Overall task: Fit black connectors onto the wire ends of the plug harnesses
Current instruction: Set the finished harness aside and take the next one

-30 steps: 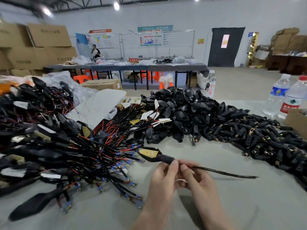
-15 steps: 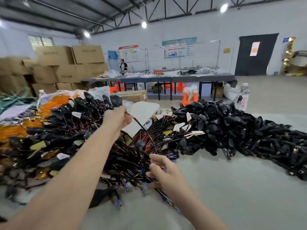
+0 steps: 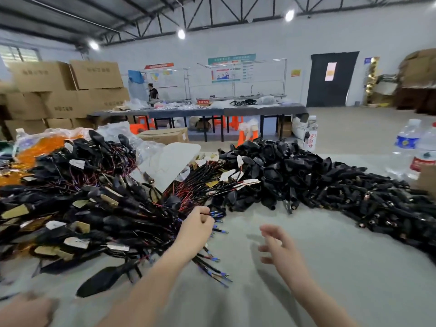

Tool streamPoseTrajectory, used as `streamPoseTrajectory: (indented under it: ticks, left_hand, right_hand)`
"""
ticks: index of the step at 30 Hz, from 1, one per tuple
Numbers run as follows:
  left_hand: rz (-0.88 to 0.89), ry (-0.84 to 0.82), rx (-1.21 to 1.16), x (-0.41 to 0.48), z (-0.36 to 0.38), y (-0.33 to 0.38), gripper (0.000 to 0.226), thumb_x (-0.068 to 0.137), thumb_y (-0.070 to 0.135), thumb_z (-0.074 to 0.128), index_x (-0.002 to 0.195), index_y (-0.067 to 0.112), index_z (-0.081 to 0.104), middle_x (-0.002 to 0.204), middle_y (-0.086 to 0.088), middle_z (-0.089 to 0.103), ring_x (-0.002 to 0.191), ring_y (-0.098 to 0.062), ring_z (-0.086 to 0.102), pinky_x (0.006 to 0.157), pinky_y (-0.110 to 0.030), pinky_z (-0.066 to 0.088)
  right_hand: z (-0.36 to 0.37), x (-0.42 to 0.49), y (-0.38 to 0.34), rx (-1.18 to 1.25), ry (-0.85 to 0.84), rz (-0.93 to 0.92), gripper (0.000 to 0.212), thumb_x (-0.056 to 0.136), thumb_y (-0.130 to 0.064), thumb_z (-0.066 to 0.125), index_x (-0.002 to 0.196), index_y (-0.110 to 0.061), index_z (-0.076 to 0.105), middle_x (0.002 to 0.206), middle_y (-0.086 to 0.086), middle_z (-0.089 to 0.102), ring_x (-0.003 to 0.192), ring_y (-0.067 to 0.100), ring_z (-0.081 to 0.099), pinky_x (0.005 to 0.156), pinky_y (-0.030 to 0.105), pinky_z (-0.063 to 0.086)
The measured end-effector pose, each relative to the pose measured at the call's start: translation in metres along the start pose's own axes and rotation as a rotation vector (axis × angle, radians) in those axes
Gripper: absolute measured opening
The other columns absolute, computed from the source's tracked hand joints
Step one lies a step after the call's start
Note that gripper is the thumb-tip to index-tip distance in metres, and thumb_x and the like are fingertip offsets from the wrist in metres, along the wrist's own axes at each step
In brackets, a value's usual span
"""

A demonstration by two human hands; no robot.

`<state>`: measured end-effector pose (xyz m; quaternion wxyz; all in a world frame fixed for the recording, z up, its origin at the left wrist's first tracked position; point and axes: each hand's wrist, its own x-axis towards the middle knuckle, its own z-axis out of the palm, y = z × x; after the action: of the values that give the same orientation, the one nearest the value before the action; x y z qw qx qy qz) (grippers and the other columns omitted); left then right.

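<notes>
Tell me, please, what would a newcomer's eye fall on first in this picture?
First, the tangled pile of plug harnesses filling the left of the grey table, and the heap of black connectors spreading across its right. Between them, the left hand grips wire ends at the pile's near edge, while the right hand hovers open over bare table.

No text is legible with certainty. Red characters are printed on a white container (image 3: 311,140). Print on the cardboard boxes (image 3: 94,74) and wall posters (image 3: 232,68) is blurred.
</notes>
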<state>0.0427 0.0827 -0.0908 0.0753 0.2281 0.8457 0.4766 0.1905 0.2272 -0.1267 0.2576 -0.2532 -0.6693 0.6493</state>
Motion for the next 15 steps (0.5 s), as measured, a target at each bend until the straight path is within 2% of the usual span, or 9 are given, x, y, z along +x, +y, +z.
streamPoseTrajectory:
  ticks: [2, 5, 7, 8, 10, 11, 13, 15]
  left_hand:
    - [0.016, -0.026, 0.024, 0.002, 0.017, 0.007, 0.033, 0.1, 0.019, 0.049, 0.133, 0.015, 0.051, 0.1, 0.001, 0.06, 0.072, -0.011, 0.053, 0.054, -0.019, 0.039]
    - [0.041, -0.034, 0.078, 0.014, 0.033, 0.014, 0.031, 0.1, 0.017, 0.048, 0.131, 0.014, 0.052, 0.103, 0.0, 0.06, 0.071, -0.009, 0.054, 0.047, -0.008, 0.037]
    - [0.087, -0.02, 0.153, 0.028, 0.038, 0.016, 0.03, 0.1, 0.015, 0.048, 0.129, 0.012, 0.054, 0.102, -0.001, 0.061, 0.076, -0.007, 0.056, 0.052, -0.005, 0.039]
    - [0.114, -0.009, 0.204, 0.036, 0.038, 0.015, 0.03, 0.099, 0.014, 0.047, 0.129, 0.012, 0.055, 0.107, -0.003, 0.062, 0.082, -0.011, 0.058, 0.062, -0.008, 0.043]
    - [0.142, 0.007, 0.311, 0.058, 0.039, 0.014, 0.032, 0.101, 0.016, 0.044, 0.131, 0.013, 0.054, 0.121, -0.009, 0.059, 0.1, -0.023, 0.059, 0.085, -0.03, 0.05]
    - [0.143, 0.013, 0.356, 0.069, 0.039, 0.013, 0.033, 0.102, 0.017, 0.042, 0.133, 0.014, 0.053, 0.124, -0.012, 0.058, 0.104, -0.03, 0.06, 0.087, -0.038, 0.05]
    - [0.149, 0.067, 0.476, 0.092, 0.039, 0.011, 0.035, 0.102, 0.019, 0.04, 0.135, 0.014, 0.053, 0.126, -0.018, 0.059, 0.108, -0.039, 0.06, 0.089, -0.045, 0.049]
    - [0.134, 0.146, 0.633, 0.113, 0.038, 0.008, 0.037, 0.102, 0.02, 0.038, 0.135, 0.015, 0.055, 0.131, -0.016, 0.06, 0.116, -0.041, 0.055, 0.096, -0.048, 0.046]
  right_hand:
    - [-0.02, 0.002, 0.004, -0.021, 0.032, -0.01, 0.023, 0.102, -0.01, 0.047, 0.103, -0.025, 0.064, 0.107, -0.009, 0.063, 0.084, 0.018, 0.067, 0.061, 0.025, 0.056]
    - [-0.044, 0.012, 0.005, -0.058, 0.077, -0.019, 0.024, 0.103, -0.01, 0.045, 0.104, -0.027, 0.063, 0.109, -0.01, 0.062, 0.088, 0.017, 0.068, 0.064, 0.027, 0.058]
    - [-0.055, 0.02, 0.007, -0.097, 0.122, -0.036, 0.026, 0.102, -0.011, 0.044, 0.103, -0.031, 0.062, 0.108, -0.012, 0.063, 0.087, 0.016, 0.068, 0.068, 0.031, 0.059]
    - [-0.06, 0.025, 0.009, -0.109, 0.157, -0.046, 0.029, 0.102, -0.011, 0.044, 0.102, -0.034, 0.062, 0.105, -0.013, 0.064, 0.085, 0.016, 0.067, 0.07, 0.035, 0.059]
    - [-0.07, 0.033, 0.017, -0.124, 0.219, -0.068, 0.033, 0.101, -0.011, 0.043, 0.1, -0.038, 0.062, 0.095, -0.008, 0.067, 0.075, 0.016, 0.066, 0.067, 0.039, 0.058]
    - [-0.075, 0.036, 0.021, -0.113, 0.234, -0.068, 0.034, 0.1, -0.01, 0.042, 0.099, -0.038, 0.062, 0.092, -0.004, 0.068, 0.069, 0.013, 0.066, 0.061, 0.035, 0.058]
    - [-0.083, 0.042, 0.028, 0.008, 0.277, -0.032, 0.035, 0.099, -0.008, 0.042, 0.1, -0.035, 0.064, 0.092, 0.003, 0.069, 0.063, 0.01, 0.064, 0.047, 0.022, 0.05]
    - [-0.091, 0.047, 0.03, 0.161, 0.317, 0.0, 0.032, 0.099, -0.004, 0.043, 0.102, -0.027, 0.065, 0.1, 0.005, 0.067, 0.071, 0.014, 0.065, 0.047, 0.017, 0.048]
